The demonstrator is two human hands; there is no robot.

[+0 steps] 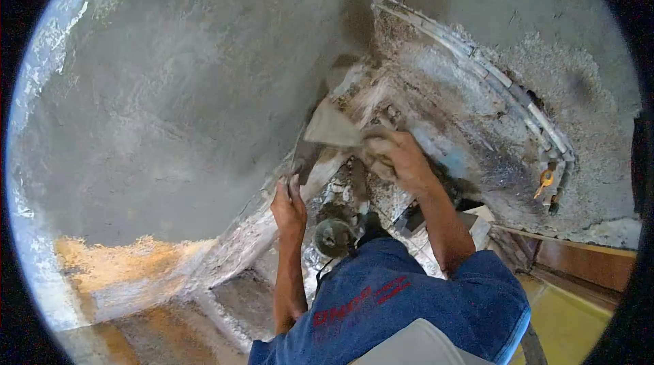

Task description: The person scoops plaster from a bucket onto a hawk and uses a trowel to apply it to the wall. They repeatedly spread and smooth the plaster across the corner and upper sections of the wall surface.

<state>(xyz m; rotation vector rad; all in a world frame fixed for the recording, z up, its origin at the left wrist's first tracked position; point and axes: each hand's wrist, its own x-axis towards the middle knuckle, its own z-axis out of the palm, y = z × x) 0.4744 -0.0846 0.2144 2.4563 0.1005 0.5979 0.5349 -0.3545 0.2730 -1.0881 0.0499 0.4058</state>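
My right hand is wrapped round the handle of a putty knife, whose wide pale blade points left toward the wall corner. Fingers and thumb of my left hand are closed on the lower end of a dark flat plate, held upright. In this view the blade's left edge overlaps the top of that plate. Both tools are close to the grey plastered wall, near where it meets the rough corner.
White pipes run along the right wall down to an orange fitting. Below my hands stands a round greenish container amid rubble. A rough ledge follows the left wall's foot, with bare orange-brown wall at lower left.
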